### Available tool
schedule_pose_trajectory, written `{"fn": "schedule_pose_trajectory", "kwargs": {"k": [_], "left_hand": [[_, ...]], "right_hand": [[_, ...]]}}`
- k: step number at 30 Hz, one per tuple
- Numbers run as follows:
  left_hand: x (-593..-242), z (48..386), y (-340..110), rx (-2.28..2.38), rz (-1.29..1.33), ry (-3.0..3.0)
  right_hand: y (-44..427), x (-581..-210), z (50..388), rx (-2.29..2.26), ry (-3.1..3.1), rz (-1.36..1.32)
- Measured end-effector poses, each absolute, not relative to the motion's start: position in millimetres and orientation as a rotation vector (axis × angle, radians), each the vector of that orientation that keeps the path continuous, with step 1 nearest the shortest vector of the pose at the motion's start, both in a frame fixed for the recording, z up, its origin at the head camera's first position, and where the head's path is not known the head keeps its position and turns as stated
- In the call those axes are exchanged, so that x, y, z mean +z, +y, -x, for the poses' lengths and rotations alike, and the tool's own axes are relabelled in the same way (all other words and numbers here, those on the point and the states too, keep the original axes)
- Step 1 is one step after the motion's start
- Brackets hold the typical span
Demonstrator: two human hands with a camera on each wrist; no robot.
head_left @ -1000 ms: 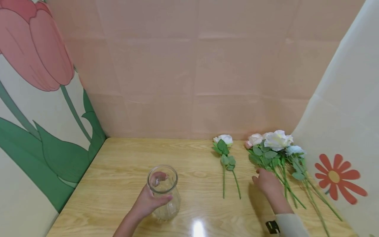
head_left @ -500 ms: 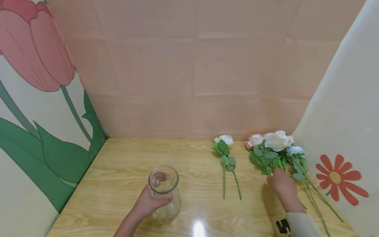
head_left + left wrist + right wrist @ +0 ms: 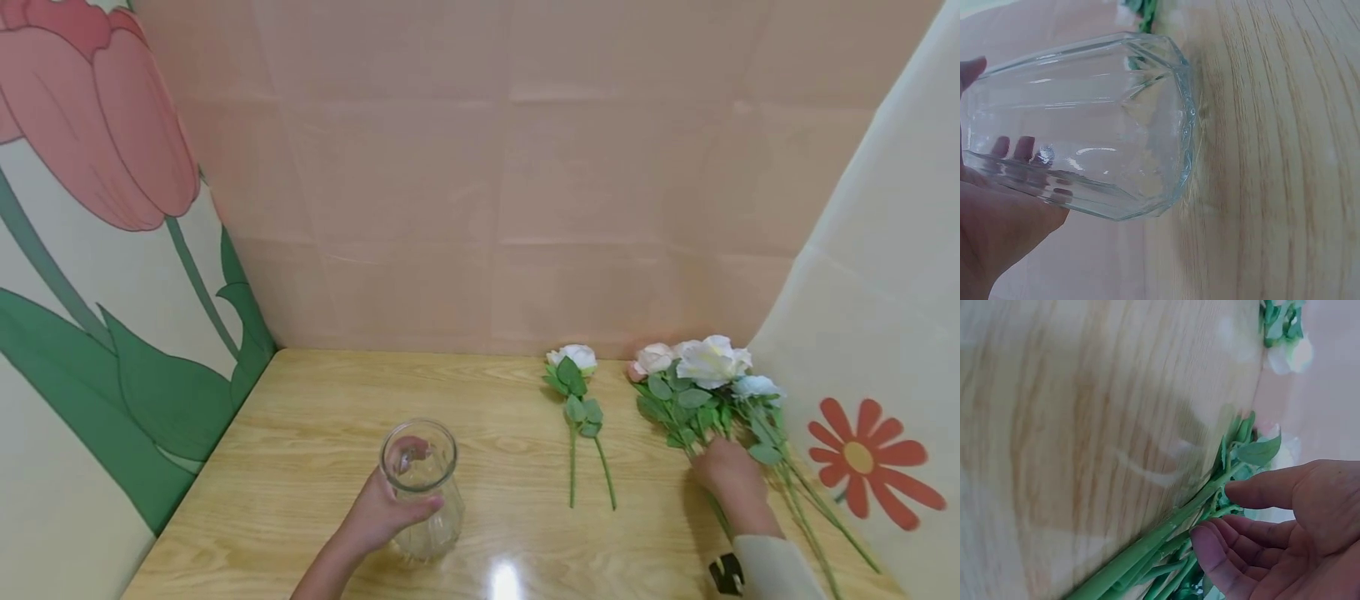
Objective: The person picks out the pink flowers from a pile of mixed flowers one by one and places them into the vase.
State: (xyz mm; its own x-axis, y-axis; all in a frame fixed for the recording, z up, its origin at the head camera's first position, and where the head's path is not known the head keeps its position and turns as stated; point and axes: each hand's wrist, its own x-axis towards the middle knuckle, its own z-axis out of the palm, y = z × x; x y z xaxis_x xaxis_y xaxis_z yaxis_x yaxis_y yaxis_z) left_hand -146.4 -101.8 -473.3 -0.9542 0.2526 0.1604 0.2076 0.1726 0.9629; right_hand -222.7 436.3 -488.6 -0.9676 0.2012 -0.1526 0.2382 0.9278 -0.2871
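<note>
My left hand (image 3: 382,508) grips a clear glass vase (image 3: 438,521) near its upper part, thumb on the near side and fingers behind the glass. In the left wrist view the faceted vase (image 3: 1104,125) has its base at the wooden table. My right hand (image 3: 731,475) is at the green stems of the flower bunch at right. In the right wrist view the thumb and fingers of the right hand (image 3: 1285,537) stand apart, their tips against or close to the green stems (image 3: 1160,540). The bunch carries pale pink, white and light blue blooms (image 3: 712,362).
A white rose (image 3: 576,360) with two green stems below lies on the table (image 3: 315,433) between the vase and the bunch. A pinkish-tan backdrop (image 3: 495,208) rises behind the table. Printed tulip and red-flower panels stand left and right.
My right hand has moved right and slightly down, from beside the bunch onto its stems. The left hand keeps hold of the vase. The head view has shifted slightly.
</note>
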Motion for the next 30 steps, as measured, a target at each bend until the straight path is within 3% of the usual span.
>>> {"fn": "schedule_pose_trajectory", "kwargs": {"k": [20, 30], "left_hand": [[-475.3, 148.1, -103.4, 1.947, -0.493, 2.350], [-474.7, 147.7, -103.1, 1.952, -0.476, 2.343]], "right_hand": [[447.5, -503.2, 232.1, -0.388, 2.952, -0.390], [443.7, -489.6, 227.4, -0.407, 2.984, -0.470]]}}
